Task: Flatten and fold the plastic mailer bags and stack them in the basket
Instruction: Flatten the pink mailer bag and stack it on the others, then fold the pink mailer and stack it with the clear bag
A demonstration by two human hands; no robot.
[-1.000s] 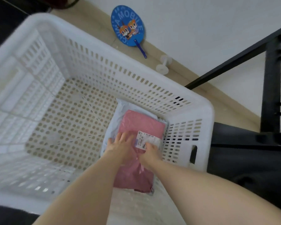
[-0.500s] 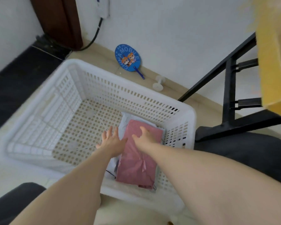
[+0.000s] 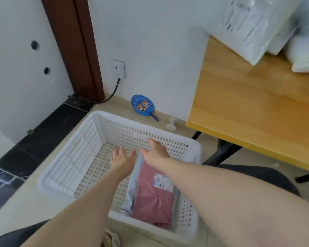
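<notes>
White plastic basket (image 3: pixel 89 154), perforated, sits on the floor at centre. Both hands hover over its far half with fingers spread and relaxed, holding nothing. Left hand (image 3: pixel 121 160) palm down above the bare basket floor. Right hand (image 3: pixel 156 152) just right of it, above the far end of the bag stack, not touching it.

Pink mailer bag (image 3: pixel 152 198), folded flat, lies at the near right of the basket on top of a pale grey mailer bag (image 3: pixel 132 189); white shipping label (image 3: pixel 161 181) faces up on the pink one, now uncovered.

Change: a second ago both hands pressed on the pink bag, the right over its label; they have since lifted clear and the view has pulled back and up.

Surroundings: wooden table (image 3: pixel 257 107) at right, black legs beneath, carrying loose clear and white plastic bags (image 3: pixel 253 27) at its far end. Brown door frame (image 3: pixel 75 47) far left. Wall socket (image 3: pixel 119 68) with black cable. Blue round hand fan (image 3: pixel 143 106) leans at the wall base; small white spool-shaped object (image 3: pixel 171 123) beside it. The right forearm crosses over part of the stack.
</notes>
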